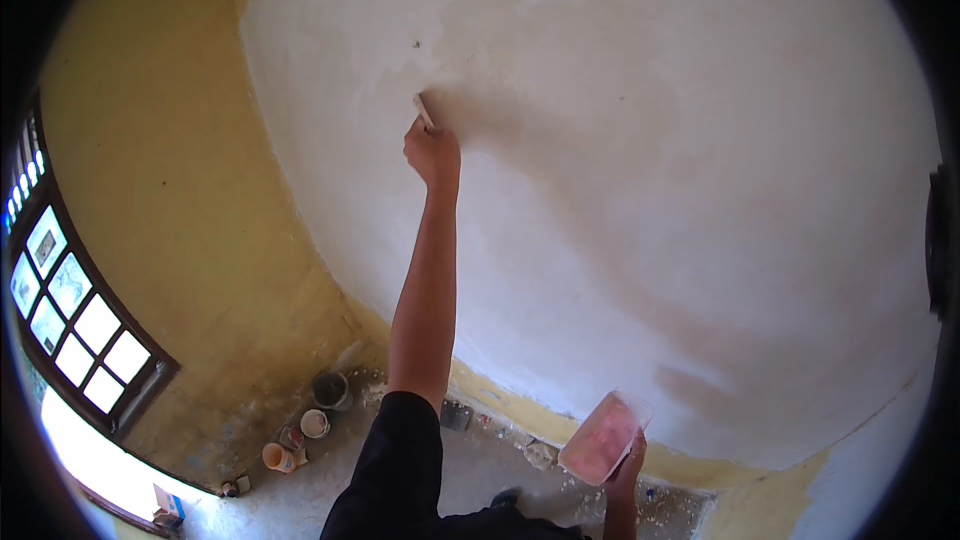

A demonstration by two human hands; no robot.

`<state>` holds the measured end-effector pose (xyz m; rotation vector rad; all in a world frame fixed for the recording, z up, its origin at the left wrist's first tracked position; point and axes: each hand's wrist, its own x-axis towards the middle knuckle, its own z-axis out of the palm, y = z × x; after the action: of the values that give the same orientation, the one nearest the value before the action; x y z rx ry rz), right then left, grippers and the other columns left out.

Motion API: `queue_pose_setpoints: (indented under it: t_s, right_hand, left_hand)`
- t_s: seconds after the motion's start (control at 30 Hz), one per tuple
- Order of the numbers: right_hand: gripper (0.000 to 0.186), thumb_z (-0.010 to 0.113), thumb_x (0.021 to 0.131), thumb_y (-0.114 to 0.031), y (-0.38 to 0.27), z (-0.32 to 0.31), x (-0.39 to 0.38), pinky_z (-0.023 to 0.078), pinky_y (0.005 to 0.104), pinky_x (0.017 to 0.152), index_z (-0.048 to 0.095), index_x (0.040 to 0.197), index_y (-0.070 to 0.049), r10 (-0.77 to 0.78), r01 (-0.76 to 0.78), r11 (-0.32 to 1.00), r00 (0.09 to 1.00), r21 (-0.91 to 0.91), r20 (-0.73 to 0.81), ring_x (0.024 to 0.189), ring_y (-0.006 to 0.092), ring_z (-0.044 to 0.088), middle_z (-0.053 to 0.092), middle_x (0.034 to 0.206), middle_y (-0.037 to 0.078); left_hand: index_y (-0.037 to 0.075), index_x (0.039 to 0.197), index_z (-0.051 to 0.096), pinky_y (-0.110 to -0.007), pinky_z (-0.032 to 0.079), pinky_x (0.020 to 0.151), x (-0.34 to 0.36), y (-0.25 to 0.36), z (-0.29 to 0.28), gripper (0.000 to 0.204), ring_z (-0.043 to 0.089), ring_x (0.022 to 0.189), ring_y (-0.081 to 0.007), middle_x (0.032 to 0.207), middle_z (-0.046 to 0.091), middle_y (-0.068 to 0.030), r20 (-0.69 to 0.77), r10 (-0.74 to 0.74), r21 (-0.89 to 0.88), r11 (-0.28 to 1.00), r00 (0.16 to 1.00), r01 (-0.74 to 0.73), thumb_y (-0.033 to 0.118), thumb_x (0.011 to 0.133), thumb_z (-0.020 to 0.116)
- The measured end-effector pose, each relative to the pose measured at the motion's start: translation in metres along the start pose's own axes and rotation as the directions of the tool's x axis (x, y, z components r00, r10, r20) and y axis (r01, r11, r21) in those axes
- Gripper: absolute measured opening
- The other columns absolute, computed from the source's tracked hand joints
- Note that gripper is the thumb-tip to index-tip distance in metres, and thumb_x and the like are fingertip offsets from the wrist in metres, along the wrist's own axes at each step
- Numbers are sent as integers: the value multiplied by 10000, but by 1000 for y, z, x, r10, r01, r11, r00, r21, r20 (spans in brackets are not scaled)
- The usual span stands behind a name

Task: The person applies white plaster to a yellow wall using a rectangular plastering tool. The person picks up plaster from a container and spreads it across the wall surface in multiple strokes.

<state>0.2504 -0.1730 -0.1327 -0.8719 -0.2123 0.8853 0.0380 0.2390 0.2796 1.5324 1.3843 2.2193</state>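
My left hand [430, 154] is raised on an outstretched arm, closed round a small flat scraper or spreader [424, 108] that appears to be against the pale plastered wall [720, 180], with a soft shadow to its right. Whether the tool's edge touches the surface is hard to tell. My right hand [625, 470], low on the right, grips a shallow rectangular plastic tub [602, 435] with pink contents or lining. Darker, uneven patches show on the plaster around and above the tool.
A yellow, stained wall [150, 140] meets the plastered one at the left, with a dark-framed window [85, 325] and a bright opening [100, 455]. Along the floor [420, 460] stand a dark bucket [330, 390] and smaller containers [280, 457], among scattered debris.
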Motion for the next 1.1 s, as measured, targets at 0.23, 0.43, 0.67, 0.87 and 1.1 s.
queue_pose_setpoints:
  t_s: [0.23,0.43,0.67,0.87,1.1]
  right_hand:
    - [479,458,999,-454,0,21,1,524,427,923,511,1290,-78,-9,9,1000,1000,26,13,1063,243,610,594,1192,87]
    - [468,468,998,-444,-10,52,-15,528,430,924,511,1272,-68,12,-12,1000,1000,1,-12,1066,253,612,605,1172,100]
    - [424,500,994,-385,-5,45,-6,540,426,911,502,1266,-60,-15,14,999,1000,38,7,1074,261,609,589,1176,100]
    - [428,478,1002,-382,3,49,-9,533,424,929,498,1277,-55,3,-4,1000,999,28,46,1087,258,607,590,1195,109]
    - [471,465,997,-407,17,48,15,529,422,945,529,1304,-55,40,-44,999,981,15,192,1096,251,613,618,1200,94]
  left_hand:
    - [-41,1313,516,-450,550,708,-27,110,41,553,682,791,-382,1131,663,-256,179,330,170,917,927,-360,-57,761,550]
    - [-12,1334,517,-390,590,776,-91,90,1,541,627,1095,-345,1281,600,-217,342,566,-151,821,750,-551,-100,800,520]
    - [-37,1309,549,-375,553,906,-30,89,-25,414,628,1125,-350,1229,633,-226,57,497,-179,858,866,-480,-94,901,506]
    - [-3,1442,402,-443,421,1090,-14,23,50,629,425,1360,-377,1465,428,-242,273,612,120,744,742,-658,-80,828,514]
    - [-33,1368,490,-440,494,1010,-158,-30,-11,618,555,1258,-336,1369,549,-219,425,741,-213,640,520,-738,-119,757,526]
